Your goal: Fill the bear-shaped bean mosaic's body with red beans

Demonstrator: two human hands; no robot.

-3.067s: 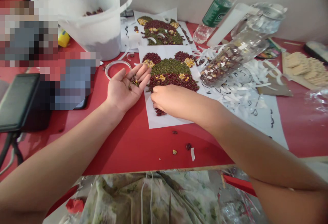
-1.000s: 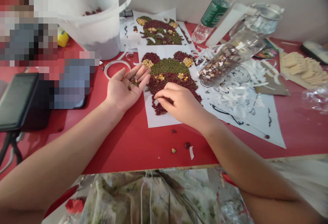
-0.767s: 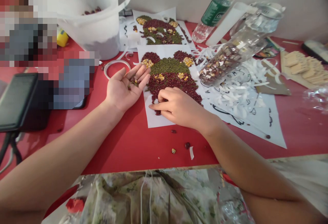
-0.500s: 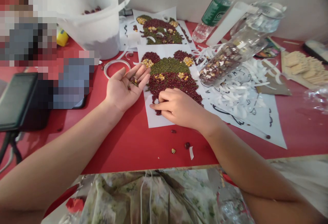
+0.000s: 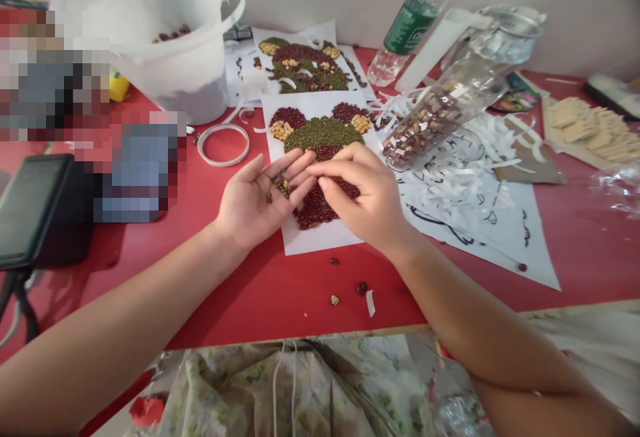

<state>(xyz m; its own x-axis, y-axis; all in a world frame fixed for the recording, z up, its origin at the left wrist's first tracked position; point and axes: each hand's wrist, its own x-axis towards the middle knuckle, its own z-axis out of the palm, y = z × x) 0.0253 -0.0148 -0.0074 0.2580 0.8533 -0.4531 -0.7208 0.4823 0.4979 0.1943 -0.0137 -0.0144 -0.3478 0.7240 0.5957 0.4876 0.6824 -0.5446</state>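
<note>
My left hand [image 5: 263, 197] lies palm up on the red table [image 5: 260, 290], fingers spread, with a few small beans [image 5: 280, 186] cupped in the palm. My right hand [image 5: 360, 194] reaches across to it, thumb and forefinger pinched together at the left fingertips; what they hold is too small to see. Both hands rest over a white sheet [image 5: 320, 240] bearing a bear-shaped picture made of dark red beans, green beans and corn [image 5: 323, 134]. The right hand hides the picture's middle.
A white bucket [image 5: 155, 44] with beans stands at the back left beside a tape ring [image 5: 223, 144]. A second bean picture [image 5: 303, 67], bottles [image 5: 440, 114], paper scraps and wooden sticks [image 5: 590, 130] fill the back right. A phone [image 5: 30, 207] sits left. Loose beans [image 5: 361, 287] lie near the front edge.
My right hand lifted off the lower part of the picture and moved up and left to my left palm. My left hand shifted slightly right, onto the sheet.
</note>
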